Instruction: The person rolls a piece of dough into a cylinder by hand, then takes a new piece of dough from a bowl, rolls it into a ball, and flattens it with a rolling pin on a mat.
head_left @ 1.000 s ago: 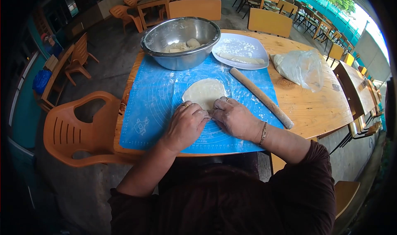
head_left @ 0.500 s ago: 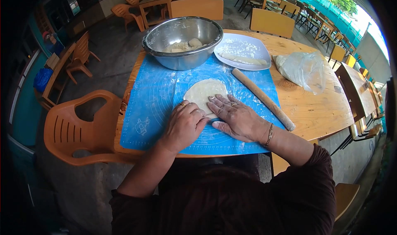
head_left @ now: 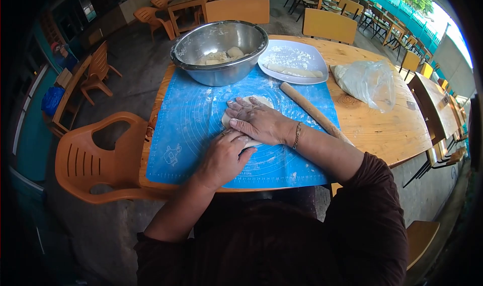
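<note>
Flattened dough (head_left: 265, 102) lies on the blue measuring mat (head_left: 193, 105), mostly covered by my hands. My right hand (head_left: 256, 122) rests flat on top of the dough with its fingers spread. Close below it, my left hand (head_left: 225, 155) bends its fingers at the dough's near edge; its fingertips are partly hidden under my right hand. A wooden rolling pin (head_left: 309, 106) lies on the mat to the right. Behind are a steel bowl (head_left: 221, 74) with dough pieces (head_left: 221, 57) and a white dish (head_left: 317, 62) holding a rolled dough strip (head_left: 294, 70).
A clear plastic bag (head_left: 370, 85) sits on the right part of the wooden table (head_left: 402, 135). An orange chair (head_left: 123, 157) stands against the table's left side. Yellow chair backs (head_left: 329, 25) rise behind the table.
My right hand has moved left and slightly up, over the dough and partly over my left hand's fingers. My left hand has barely moved.
</note>
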`<state>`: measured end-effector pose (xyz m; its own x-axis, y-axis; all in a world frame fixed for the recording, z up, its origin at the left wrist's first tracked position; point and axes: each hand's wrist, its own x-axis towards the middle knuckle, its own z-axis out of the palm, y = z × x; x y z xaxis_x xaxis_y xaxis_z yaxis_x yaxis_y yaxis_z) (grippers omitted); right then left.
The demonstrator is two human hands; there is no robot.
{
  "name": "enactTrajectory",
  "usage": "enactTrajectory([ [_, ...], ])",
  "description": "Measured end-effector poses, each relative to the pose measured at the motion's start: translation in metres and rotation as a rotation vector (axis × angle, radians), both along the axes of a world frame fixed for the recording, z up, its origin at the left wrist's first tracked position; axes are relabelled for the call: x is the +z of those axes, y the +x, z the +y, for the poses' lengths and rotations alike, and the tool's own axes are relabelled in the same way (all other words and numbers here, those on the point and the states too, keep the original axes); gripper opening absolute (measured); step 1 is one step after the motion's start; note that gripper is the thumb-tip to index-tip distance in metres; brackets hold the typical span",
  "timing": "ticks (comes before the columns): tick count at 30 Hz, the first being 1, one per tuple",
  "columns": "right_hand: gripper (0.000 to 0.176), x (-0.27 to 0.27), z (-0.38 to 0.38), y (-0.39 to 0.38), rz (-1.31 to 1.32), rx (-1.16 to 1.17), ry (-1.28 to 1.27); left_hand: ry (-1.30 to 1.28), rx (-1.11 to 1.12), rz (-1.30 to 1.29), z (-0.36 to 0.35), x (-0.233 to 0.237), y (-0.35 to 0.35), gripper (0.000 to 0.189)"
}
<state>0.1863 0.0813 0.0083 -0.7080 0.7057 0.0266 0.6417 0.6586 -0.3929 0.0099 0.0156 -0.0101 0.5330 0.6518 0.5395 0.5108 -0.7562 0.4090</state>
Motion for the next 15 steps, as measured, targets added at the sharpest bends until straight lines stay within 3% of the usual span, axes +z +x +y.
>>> enactTrajectory([
  [3,0.071,-0.01,0.009,0.02,-0.1,-0.187,0.19,0.126,0.034,0.001,0.003,-0.005,0.0,0.017],
  [6,0.075,0.014,-0.015,0.034,-0.3,-0.291,0.159,0.053,0.022,0.007,-0.001,0.003,0.0,0.015],
  [7,0.056,0.013,-0.028,0.037,-0.22,-0.292,0.231,0.052,0.022,0.005,-0.001,0.003,0.0,0.015],
  [10,0.045,0.024,-0.06,0.044,-0.14,-0.12,0.181,0.053,0.037,0.039,0.0,0.004,0.001,0.014],
  [11,0.032,0.008,-0.065,0.048,0.018,-0.063,0.358,0.081,0.051,0.037,0.0,0.004,0.002,0.013],
  [15,0.024,0.007,-0.067,0.051,-0.016,-0.099,0.362,0.109,0.061,0.037,0.003,0.0,0.003,0.015],
])
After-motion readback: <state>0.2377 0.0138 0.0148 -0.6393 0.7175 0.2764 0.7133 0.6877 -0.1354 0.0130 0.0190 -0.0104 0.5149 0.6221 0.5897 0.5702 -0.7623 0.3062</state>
